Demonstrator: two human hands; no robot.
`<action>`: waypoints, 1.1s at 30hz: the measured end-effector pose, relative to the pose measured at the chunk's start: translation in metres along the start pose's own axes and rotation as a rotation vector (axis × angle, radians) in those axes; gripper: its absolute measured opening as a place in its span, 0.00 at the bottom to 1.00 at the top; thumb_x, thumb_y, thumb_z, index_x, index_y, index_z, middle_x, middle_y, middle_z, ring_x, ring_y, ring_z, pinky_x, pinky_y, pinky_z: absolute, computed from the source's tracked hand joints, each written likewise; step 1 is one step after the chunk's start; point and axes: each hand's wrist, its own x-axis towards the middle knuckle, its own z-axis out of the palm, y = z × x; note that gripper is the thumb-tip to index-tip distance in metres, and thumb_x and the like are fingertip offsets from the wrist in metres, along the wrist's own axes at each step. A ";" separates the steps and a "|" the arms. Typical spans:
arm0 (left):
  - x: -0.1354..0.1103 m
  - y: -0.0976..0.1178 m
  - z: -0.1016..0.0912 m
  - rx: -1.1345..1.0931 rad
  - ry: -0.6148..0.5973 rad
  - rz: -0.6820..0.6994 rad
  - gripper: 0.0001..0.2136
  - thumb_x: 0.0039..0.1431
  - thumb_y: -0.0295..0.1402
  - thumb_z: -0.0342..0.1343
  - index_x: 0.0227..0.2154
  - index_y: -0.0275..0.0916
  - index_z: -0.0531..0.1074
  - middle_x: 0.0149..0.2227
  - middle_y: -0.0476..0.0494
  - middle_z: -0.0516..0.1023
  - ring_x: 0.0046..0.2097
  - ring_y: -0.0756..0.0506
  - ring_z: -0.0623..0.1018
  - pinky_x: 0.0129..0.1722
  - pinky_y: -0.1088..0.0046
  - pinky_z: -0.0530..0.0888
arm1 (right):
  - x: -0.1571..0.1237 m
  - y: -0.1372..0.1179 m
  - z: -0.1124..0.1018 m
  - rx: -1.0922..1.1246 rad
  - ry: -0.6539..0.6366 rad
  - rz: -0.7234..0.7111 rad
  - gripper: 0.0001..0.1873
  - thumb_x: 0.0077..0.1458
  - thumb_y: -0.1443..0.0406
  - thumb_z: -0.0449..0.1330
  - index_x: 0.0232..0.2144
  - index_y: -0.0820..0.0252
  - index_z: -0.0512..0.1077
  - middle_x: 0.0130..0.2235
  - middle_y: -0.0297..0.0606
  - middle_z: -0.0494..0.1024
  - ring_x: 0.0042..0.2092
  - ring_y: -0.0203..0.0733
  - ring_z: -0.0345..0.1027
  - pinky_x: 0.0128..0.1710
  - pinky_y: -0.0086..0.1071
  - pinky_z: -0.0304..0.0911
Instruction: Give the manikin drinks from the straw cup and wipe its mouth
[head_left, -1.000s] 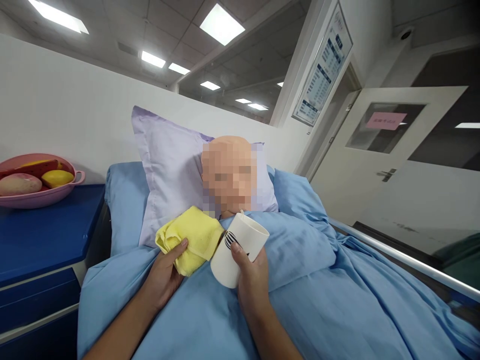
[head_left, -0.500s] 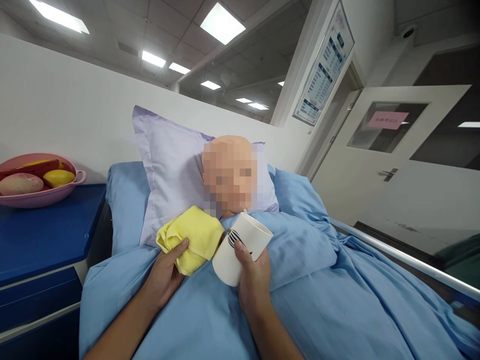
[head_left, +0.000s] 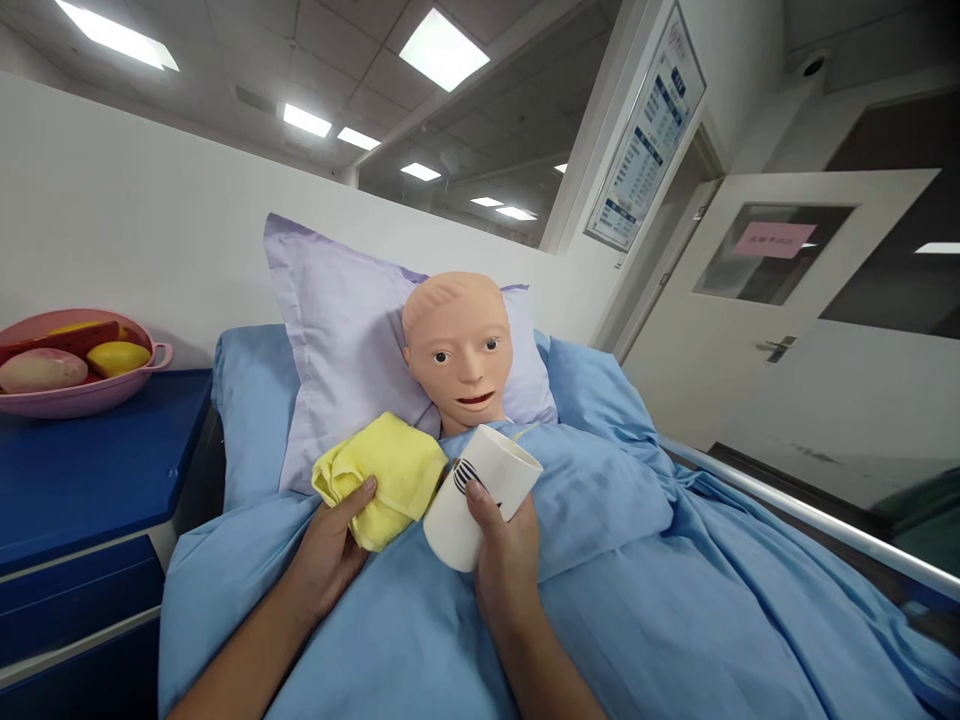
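Note:
My left hand [head_left: 334, 545] holds a folded yellow towel [head_left: 390, 465], thumb on top and fingers underneath. My right hand [head_left: 506, 560] is wrapped round a white mug [head_left: 472, 500] with a black striped print, its mouth tilted up and to the right. A thin pale straw-like piece [head_left: 525, 433] shows at the mug's rim; its lower end is hidden. Just beyond both hands a training manikin's head [head_left: 457, 320] rests on a lilac pillow [head_left: 337, 330]. A blue quilt [head_left: 600, 490] covers it up to the neck, beneath the towel and mug.
To the left, a pink basin [head_left: 75, 400] of fruit stands on a blue bedside cabinet [head_left: 82, 480]. A metal bed rail [head_left: 817, 515] runs along the right side. Behind are a white partition [head_left: 150, 210] and a door [head_left: 720, 370].
The straw-like piece at the mug's rim has swung to the right. The mug has shifted very slightly left; the towel and left hand are practically still.

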 end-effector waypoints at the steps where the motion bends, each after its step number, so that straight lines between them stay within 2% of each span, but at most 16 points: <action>1: 0.000 0.000 0.000 -0.001 0.001 -0.001 0.26 0.59 0.28 0.60 0.61 0.37 0.64 0.59 0.35 0.72 0.58 0.36 0.73 0.59 0.57 0.72 | 0.000 0.000 0.000 -0.010 -0.010 0.002 0.38 0.39 0.48 0.70 0.50 0.58 0.69 0.40 0.40 0.78 0.42 0.52 0.73 0.42 0.44 0.69; 8: 0.001 0.001 0.001 -0.002 -0.031 -0.001 0.28 0.59 0.30 0.59 0.62 0.38 0.62 0.60 0.36 0.71 0.59 0.37 0.73 0.61 0.59 0.70 | -0.002 -0.006 0.002 -0.089 -0.128 -0.017 0.35 0.40 0.51 0.70 0.49 0.58 0.69 0.38 0.39 0.79 0.39 0.49 0.73 0.38 0.40 0.70; 14: 0.001 0.000 -0.001 0.002 -0.022 0.004 0.29 0.59 0.29 0.60 0.63 0.39 0.60 0.59 0.36 0.72 0.58 0.37 0.73 0.61 0.58 0.70 | -0.004 -0.009 0.003 -0.115 -0.142 -0.038 0.33 0.40 0.51 0.70 0.46 0.58 0.70 0.37 0.38 0.78 0.39 0.48 0.73 0.37 0.39 0.70; 24: -0.002 0.001 -0.001 -0.001 -0.020 0.002 0.30 0.59 0.30 0.60 0.64 0.40 0.59 0.59 0.36 0.71 0.59 0.36 0.72 0.61 0.57 0.69 | -0.005 -0.010 0.003 -0.119 -0.227 -0.039 0.33 0.40 0.53 0.70 0.48 0.58 0.69 0.38 0.38 0.78 0.39 0.46 0.72 0.37 0.37 0.70; 33: -0.002 0.002 0.000 -0.015 -0.032 0.000 0.29 0.60 0.30 0.59 0.64 0.40 0.59 0.60 0.37 0.71 0.60 0.37 0.71 0.63 0.59 0.68 | 0.000 -0.007 -0.001 -0.094 -0.247 -0.013 0.35 0.41 0.52 0.71 0.50 0.58 0.68 0.39 0.39 0.78 0.40 0.48 0.73 0.37 0.38 0.71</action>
